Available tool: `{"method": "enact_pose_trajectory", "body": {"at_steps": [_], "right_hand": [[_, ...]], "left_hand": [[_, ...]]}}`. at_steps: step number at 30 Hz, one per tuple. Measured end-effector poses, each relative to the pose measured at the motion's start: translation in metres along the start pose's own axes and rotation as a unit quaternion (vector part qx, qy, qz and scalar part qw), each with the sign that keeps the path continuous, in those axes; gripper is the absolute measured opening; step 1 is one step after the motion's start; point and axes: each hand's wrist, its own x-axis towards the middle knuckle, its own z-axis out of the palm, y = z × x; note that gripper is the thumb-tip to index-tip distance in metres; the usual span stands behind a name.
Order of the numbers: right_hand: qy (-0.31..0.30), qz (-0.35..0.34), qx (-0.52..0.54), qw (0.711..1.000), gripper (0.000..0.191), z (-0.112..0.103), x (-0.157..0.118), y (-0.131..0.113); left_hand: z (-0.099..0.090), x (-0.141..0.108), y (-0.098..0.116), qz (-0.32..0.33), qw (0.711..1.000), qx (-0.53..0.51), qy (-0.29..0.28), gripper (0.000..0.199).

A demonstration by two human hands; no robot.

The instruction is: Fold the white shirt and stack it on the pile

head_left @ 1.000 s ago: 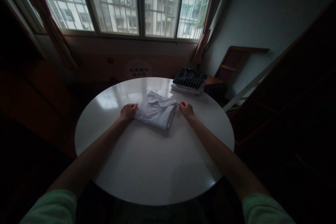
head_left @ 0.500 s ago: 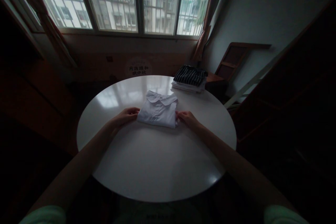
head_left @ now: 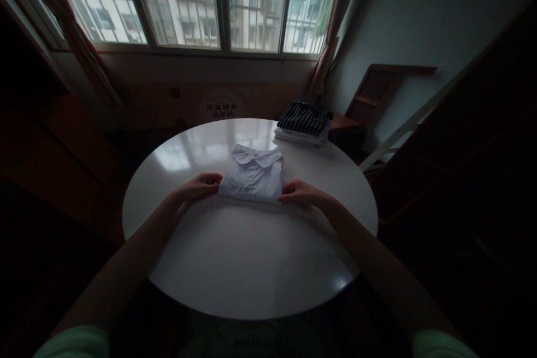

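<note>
A white collared shirt [head_left: 252,176], folded into a compact rectangle, lies on the round white table [head_left: 235,263] with its collar facing away from me and its buttons up. At its left edge, my left hand [head_left: 204,183] has its fingers closed on the cloth. My right hand [head_left: 300,192] pinches the near right corner of the shirt. The fingertips of both hands are partly hidden at the fabric.
Toward the back right of the table stands a stack of folded clothes, a black striped garment [head_left: 304,117] on top of white ones [head_left: 301,137]. Behind it are a wooden chair [head_left: 371,95] and the barred window [head_left: 188,5].
My right hand has slid down the shirt's right side to its near corner. That edge now looks neater. The left hand has barely moved.
</note>
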Motion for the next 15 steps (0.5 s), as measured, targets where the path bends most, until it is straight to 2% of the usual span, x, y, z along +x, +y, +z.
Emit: {"method": "enact_pose_trajectory", "body": {"at_steps": [3,9,15], "right_hand": [[0.002,-0.007,0.011,1.0,0.04,-0.0001,0.0002,0.0007],[-0.013,-0.004,0.032,0.999,0.039,-0.0009,-0.0041,-0.0046],[-0.005,-0.005,0.016,1.0,0.039,-0.0015,-0.0036,-0.0026]], "left_hand": [[-0.0003,0.0001,0.001,-0.007,0.998,-0.033,-0.044,0.027],[-0.0011,0.0028,-0.0048,-0.011,0.997,-0.07,-0.027,0.024],[-0.0029,0.0036,-0.0037,-0.014,0.999,-0.033,-0.036,0.024]]}}
